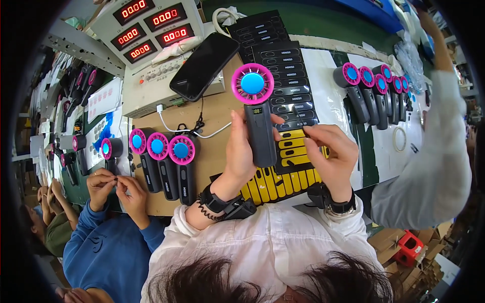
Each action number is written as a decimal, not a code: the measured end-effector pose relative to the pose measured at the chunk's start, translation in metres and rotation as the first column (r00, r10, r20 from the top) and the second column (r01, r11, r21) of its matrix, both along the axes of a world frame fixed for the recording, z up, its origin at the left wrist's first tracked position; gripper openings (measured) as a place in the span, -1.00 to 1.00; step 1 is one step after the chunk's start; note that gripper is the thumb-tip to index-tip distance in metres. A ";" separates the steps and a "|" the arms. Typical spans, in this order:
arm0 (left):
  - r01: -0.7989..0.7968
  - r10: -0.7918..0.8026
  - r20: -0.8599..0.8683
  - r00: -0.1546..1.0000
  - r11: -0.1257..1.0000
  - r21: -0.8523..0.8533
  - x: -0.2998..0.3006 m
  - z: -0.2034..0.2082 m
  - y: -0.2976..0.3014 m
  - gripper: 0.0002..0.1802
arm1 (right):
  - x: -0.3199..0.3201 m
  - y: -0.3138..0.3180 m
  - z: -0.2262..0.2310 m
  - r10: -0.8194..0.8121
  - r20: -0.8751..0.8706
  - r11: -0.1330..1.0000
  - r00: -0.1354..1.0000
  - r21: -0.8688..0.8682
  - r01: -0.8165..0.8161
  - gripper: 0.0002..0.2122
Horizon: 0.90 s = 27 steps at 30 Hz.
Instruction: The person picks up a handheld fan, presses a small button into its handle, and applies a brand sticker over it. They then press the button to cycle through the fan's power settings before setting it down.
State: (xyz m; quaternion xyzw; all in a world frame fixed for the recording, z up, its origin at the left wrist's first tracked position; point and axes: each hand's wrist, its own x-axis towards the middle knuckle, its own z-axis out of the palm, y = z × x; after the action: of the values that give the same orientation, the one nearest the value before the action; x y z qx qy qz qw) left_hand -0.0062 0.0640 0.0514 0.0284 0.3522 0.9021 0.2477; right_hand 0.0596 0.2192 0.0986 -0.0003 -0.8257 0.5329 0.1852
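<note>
My left hand (pixel 239 157) is wrapped round the dark grey handle of a handheld fan (pixel 261 139). The fan stands upright in it, its pink ring and blue centre at the top, and a small display shows on the handle. My right hand (pixel 334 157) is closed in a pinch to the right of the fan, over a sheet of black stickers (pixel 290 91). Whatever is between its fingertips is too small to make out. Below both hands lies a sheet backed in yellow, with long rounded shapes (pixel 273 184).
Three similar fans (pixel 169 156) lie to the left; several more (pixel 374 93) lie at right. Behind are a phone (pixel 204 65), a white cable (pixel 184 132) and a meter box (pixel 151 25) with red displays. One co-worker's hands (pixel 116 189) are at left; another person's sleeve (pixel 429 166) reaches in at right.
</note>
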 end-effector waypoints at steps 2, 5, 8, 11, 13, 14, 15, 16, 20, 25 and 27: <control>-0.023 0.024 0.013 1.000 0.999 -0.030 0.000 0.005 -0.002 -0.56 | -0.006 -0.012 0.004 -0.016 -0.106 0.994 0.994 0.103 0.027 -0.81; -0.071 0.075 0.051 0.996 0.995 -0.074 -0.001 0.011 -0.003 -0.51 | -0.017 -0.026 0.002 0.020 -0.270 0.972 0.963 0.230 0.044 -0.79; -0.112 0.111 0.036 0.993 0.993 0.032 -0.002 0.018 -0.005 -0.52 | -0.021 -0.036 -0.002 0.024 -0.308 0.970 0.951 0.238 0.053 -0.78; -0.100 0.100 -0.020 0.995 0.994 0.040 -0.001 0.026 -0.010 -0.51 | -0.024 -0.043 -0.001 0.035 -0.330 0.966 0.943 0.252 0.053 -0.77; -0.093 0.095 -0.046 0.994 0.995 0.046 -0.002 0.026 -0.013 -0.50 | -0.025 -0.046 0.002 0.042 -0.342 0.959 0.939 0.276 0.058 -0.77; -0.082 0.087 -0.070 0.994 0.994 0.079 -0.003 0.023 -0.013 -0.48 | -0.025 -0.047 0.003 0.044 -0.341 0.960 0.939 0.275 0.055 -0.77; -0.069 0.080 -0.094 0.992 0.991 0.111 -0.004 0.021 -0.014 -0.47 | -0.025 -0.048 0.004 0.045 -0.358 0.955 0.933 0.290 0.065 -0.77; -0.056 0.073 -0.118 0.990 0.988 0.143 -0.004 0.020 -0.015 -0.45 | -0.026 -0.050 0.006 0.047 -0.374 0.949 0.926 0.305 0.075 -0.76; -0.053 0.070 -0.152 0.986 0.992 0.113 -0.003 0.017 -0.016 -0.44 | -0.028 -0.053 0.008 0.046 -0.399 0.941 0.916 0.324 0.094 -0.75; -0.043 0.065 -0.155 0.986 0.989 0.140 -0.003 0.021 -0.018 -0.42 | -0.027 -0.054 0.011 0.057 -0.397 0.940 0.916 0.330 0.084 -0.75; -0.038 0.066 -0.168 0.984 0.986 0.163 -0.004 0.020 -0.017 -0.42 | -0.027 -0.054 0.012 0.054 -0.396 0.939 0.916 0.332 0.088 -0.75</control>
State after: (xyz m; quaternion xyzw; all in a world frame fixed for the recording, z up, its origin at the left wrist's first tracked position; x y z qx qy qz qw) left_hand -0.0101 0.0466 0.0710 0.1171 0.2997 0.9277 0.1894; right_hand 0.0330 0.1652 0.1106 0.1333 -0.8503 0.3680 0.3518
